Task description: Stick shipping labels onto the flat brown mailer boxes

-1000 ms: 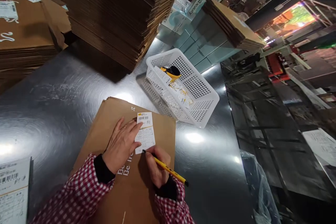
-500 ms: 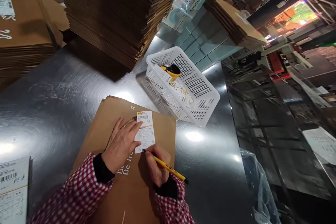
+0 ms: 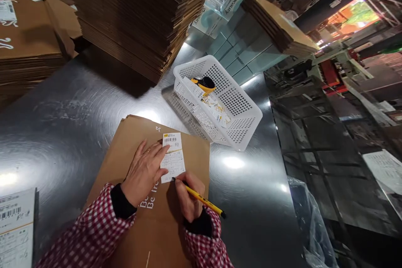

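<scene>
While a brushed steel table (image 3: 63, 146) carries everything, the action's down on one flat brown kraft cardboard sheet (image 3: 194, 163).

Tall stack of flattened brown corrugated cardboard (image 3: 125, 21) towers top left, its bottom edge near the sheet but not touching it. A white plastic mesh basket (image 3: 220, 104) sits just beside the sheet's far corner, and the steel runs on to the right until its dark edge. Left hand (image 3: 144, 173) lies flat, fingers together, pinning a small white barcode label (image 3: 172, 157) to the sheet. Right hand (image 3: 188, 197) is clamped on a slim yellow pen (image 3: 204, 202), black tip at the label's lower edge.
</scene>
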Demonstrator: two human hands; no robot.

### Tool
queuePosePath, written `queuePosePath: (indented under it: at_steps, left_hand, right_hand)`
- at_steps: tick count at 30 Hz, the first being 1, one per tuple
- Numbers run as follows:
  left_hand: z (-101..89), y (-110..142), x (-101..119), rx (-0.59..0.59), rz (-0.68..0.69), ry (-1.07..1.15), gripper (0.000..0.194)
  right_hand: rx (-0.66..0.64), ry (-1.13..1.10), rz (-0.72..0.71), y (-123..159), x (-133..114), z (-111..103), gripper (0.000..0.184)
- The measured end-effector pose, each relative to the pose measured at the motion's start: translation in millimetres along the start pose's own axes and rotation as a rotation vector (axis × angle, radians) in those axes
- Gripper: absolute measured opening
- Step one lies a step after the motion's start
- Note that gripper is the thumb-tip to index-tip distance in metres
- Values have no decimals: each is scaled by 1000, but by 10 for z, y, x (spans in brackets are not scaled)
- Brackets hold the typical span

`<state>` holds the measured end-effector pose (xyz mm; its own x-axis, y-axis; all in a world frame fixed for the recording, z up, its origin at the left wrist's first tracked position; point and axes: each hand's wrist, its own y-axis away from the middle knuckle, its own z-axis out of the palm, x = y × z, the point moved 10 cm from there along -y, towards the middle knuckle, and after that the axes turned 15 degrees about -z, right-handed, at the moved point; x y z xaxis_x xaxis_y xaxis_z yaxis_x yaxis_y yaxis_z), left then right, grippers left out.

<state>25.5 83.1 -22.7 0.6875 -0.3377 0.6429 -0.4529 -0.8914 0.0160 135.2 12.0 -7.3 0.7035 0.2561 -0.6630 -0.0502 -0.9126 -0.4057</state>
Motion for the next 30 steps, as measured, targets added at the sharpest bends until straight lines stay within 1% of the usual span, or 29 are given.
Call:
queuePosePath:
  at_steps: [4, 8, 12, 16, 22, 26, 27, 28, 30]
  left_hand:
    - [15, -3, -10, 3, 1, -6, 57]
    - [2, -6, 1, 3, 1, -2, 57]
    - [-14, -12, 9, -4, -13, 2, 56]
    - [-12, -15, 3, -11, -21, 4, 55]
    - [-11, -27, 9, -20, -23, 9, 55]
    - [-23, -12, 8, -10, -13, 12, 55]
    - [-24, -7, 0, -7, -8, 14, 55]
    - [-23, -5, -11, -3, -4, 16, 55]
    - [-9, -15, -27, -1, 2, 18, 55]
  right_hand:
    - [-18, -8, -32, -18, -21, 19, 19]
    - [-47, -51, -19, -11, 3, 55, 20]
    - [-20, -32, 0, -3, 29, 29, 21]
    - [11, -54, 51, 9, 74, 14, 22]
    - [-47, -45, 37, -5, 37, 60, 21]
    - [-46, -53, 37, 28, 45, 59, 20]
    - [-20, -43, 39, 48, 59, 36, 20]
    - [32, -35, 48, 75, 87, -8, 20]
    - [206, -41, 91, 159, 178, -144, 20]
